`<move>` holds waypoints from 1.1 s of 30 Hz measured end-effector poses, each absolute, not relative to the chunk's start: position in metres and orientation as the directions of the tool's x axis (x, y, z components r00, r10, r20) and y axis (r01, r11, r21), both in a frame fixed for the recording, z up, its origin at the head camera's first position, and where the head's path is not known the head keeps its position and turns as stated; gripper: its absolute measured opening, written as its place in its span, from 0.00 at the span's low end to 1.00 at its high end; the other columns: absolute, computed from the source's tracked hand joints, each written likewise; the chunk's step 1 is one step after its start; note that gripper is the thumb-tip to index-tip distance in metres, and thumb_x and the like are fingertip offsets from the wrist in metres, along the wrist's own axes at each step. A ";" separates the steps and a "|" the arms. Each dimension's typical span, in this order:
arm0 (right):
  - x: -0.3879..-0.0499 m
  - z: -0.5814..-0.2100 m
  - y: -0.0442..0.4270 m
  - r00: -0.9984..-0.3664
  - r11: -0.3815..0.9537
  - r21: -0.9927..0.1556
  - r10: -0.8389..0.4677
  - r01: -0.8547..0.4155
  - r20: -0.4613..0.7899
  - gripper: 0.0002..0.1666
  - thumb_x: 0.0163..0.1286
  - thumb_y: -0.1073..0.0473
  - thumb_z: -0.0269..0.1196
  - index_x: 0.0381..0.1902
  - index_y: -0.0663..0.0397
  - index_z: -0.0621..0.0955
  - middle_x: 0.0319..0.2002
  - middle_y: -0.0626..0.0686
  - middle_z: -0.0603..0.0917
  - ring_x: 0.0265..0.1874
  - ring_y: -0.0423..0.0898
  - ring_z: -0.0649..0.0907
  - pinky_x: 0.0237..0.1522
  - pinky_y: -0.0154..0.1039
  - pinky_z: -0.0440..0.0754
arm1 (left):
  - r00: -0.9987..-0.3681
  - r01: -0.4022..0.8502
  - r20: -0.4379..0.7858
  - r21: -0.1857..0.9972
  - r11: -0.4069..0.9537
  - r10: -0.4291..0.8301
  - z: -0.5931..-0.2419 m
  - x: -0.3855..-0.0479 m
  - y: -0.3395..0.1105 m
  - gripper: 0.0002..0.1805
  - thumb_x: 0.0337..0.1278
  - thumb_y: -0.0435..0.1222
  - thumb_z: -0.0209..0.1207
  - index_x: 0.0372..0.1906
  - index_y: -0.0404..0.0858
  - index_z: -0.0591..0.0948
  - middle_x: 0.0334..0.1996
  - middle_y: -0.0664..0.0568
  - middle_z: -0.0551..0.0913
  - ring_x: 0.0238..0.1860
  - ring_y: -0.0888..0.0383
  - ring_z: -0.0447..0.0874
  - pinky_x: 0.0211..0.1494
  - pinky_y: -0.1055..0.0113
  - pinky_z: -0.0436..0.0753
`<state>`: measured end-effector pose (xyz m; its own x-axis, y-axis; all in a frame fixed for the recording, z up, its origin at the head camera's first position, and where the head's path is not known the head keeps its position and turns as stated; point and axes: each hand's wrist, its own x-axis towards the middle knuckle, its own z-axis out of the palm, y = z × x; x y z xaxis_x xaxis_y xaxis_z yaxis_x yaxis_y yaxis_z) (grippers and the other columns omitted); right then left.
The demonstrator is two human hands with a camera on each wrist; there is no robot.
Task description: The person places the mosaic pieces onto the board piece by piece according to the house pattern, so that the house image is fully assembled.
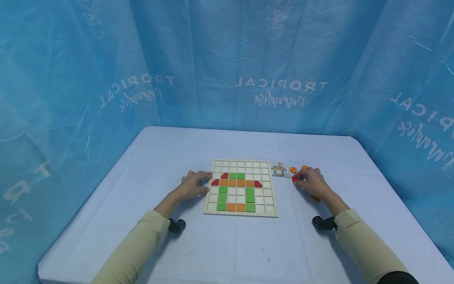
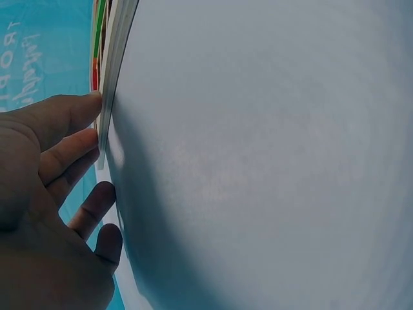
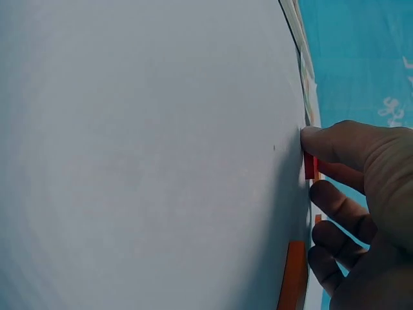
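Note:
My left hand (image 1: 193, 184) is at the left edge of a light wooden grid board (image 1: 265, 200), with thumb and fingertips touching that edge. In the left wrist view the fingers (image 2: 72, 155) are spread and relaxed. Green, orange and red pieces fill some of the board's squares; other squares are bare. To the right of the board, my right hand (image 1: 313, 182) pinches a red piece (image 3: 310, 166) between thumb and fingers, low at the table. The fingers hide part of this piece.
A small pattern card (image 1: 280, 169) lies against the board's right side. Loose orange pieces (image 1: 293, 170) lie around the right hand, one of them (image 3: 293, 278) below it in the right wrist view. Blue curtains (image 1: 227, 63) surround the white table (image 1: 227, 244).

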<state>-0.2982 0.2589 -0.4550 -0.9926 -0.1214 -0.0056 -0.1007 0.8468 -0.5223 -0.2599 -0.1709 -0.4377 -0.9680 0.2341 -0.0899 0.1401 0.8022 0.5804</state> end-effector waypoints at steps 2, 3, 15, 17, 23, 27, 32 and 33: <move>-0.299 -0.455 0.259 -0.991 0.845 -0.522 -0.131 -0.118 0.013 0.16 0.61 0.59 0.67 0.46 0.61 0.84 0.45 0.62 0.76 0.46 0.58 0.66 0.42 0.51 0.69 | -0.968 0.139 -0.090 0.582 0.801 0.234 -0.437 -0.260 -0.171 0.29 0.55 0.37 0.65 0.64 0.42 0.75 0.67 0.54 0.69 0.60 0.51 0.61 0.63 0.47 0.54; -0.299 -0.455 0.258 -0.991 0.843 -0.522 -0.134 -0.127 0.024 0.17 0.61 0.59 0.67 0.46 0.62 0.84 0.44 0.61 0.77 0.46 0.57 0.67 0.41 0.50 0.69 | -0.968 0.140 -0.090 0.582 0.801 0.234 -0.437 -0.259 -0.171 0.29 0.55 0.37 0.65 0.64 0.42 0.75 0.67 0.54 0.69 0.60 0.51 0.61 0.62 0.47 0.54; -0.296 -0.434 0.210 -0.979 0.785 -0.585 -0.168 -0.203 0.114 0.17 0.59 0.60 0.68 0.45 0.62 0.84 0.42 0.58 0.78 0.46 0.55 0.69 0.45 0.50 0.69 | -0.968 0.137 -0.094 0.579 0.804 0.233 -0.437 -0.261 -0.171 0.29 0.55 0.38 0.65 0.64 0.43 0.75 0.67 0.55 0.70 0.60 0.52 0.61 0.58 0.50 0.58; -0.297 -0.434 0.198 -0.975 0.777 -0.589 -0.181 -0.223 0.131 0.16 0.59 0.60 0.68 0.44 0.62 0.85 0.40 0.58 0.78 0.45 0.55 0.70 0.43 0.48 0.69 | -0.968 0.134 -0.098 0.580 0.803 0.232 -0.438 -0.260 -0.171 0.29 0.55 0.38 0.65 0.64 0.43 0.75 0.67 0.55 0.69 0.60 0.52 0.61 0.59 0.50 0.58; -0.301 -0.436 0.161 -0.970 0.755 -0.610 -0.212 -0.240 0.120 0.16 0.59 0.57 0.69 0.44 0.58 0.85 0.40 0.55 0.78 0.45 0.53 0.70 0.41 0.46 0.70 | -0.970 0.121 -0.100 0.596 0.794 0.223 -0.438 -0.261 -0.172 0.29 0.54 0.37 0.66 0.64 0.44 0.75 0.66 0.54 0.70 0.59 0.52 0.61 0.58 0.50 0.57; -0.304 -0.437 0.140 -0.959 0.755 -0.592 -0.249 -0.282 0.139 0.16 0.58 0.55 0.69 0.44 0.56 0.86 0.38 0.53 0.78 0.43 0.52 0.70 0.40 0.47 0.70 | -0.969 0.126 -0.092 0.608 0.784 0.228 -0.439 -0.261 -0.172 0.29 0.54 0.36 0.66 0.63 0.43 0.76 0.66 0.54 0.70 0.62 0.51 0.60 0.61 0.48 0.55; -0.309 -0.440 0.126 -0.941 0.740 -0.585 -0.303 -0.331 0.149 0.17 0.59 0.55 0.69 0.44 0.56 0.86 0.37 0.53 0.78 0.41 0.52 0.70 0.39 0.48 0.70 | -0.967 0.134 -0.088 0.620 0.773 0.238 -0.440 -0.261 -0.173 0.29 0.53 0.36 0.66 0.63 0.42 0.76 0.66 0.53 0.70 0.61 0.50 0.59 0.60 0.48 0.54; -0.309 -0.440 0.125 -0.939 0.739 -0.585 -0.311 -0.334 0.143 0.16 0.59 0.54 0.69 0.44 0.56 0.86 0.37 0.53 0.78 0.41 0.52 0.70 0.39 0.48 0.70 | -0.967 0.134 -0.087 0.620 0.773 0.238 -0.439 -0.261 -0.173 0.29 0.53 0.36 0.66 0.63 0.42 0.76 0.66 0.53 0.70 0.61 0.51 0.60 0.59 0.48 0.55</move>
<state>-0.3094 0.1245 -0.4404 -0.9395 -0.3114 0.1428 -0.3339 0.7389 -0.5853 -0.2611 -0.1729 -0.4394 -0.9674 0.2379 -0.0874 0.1340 0.7729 0.6202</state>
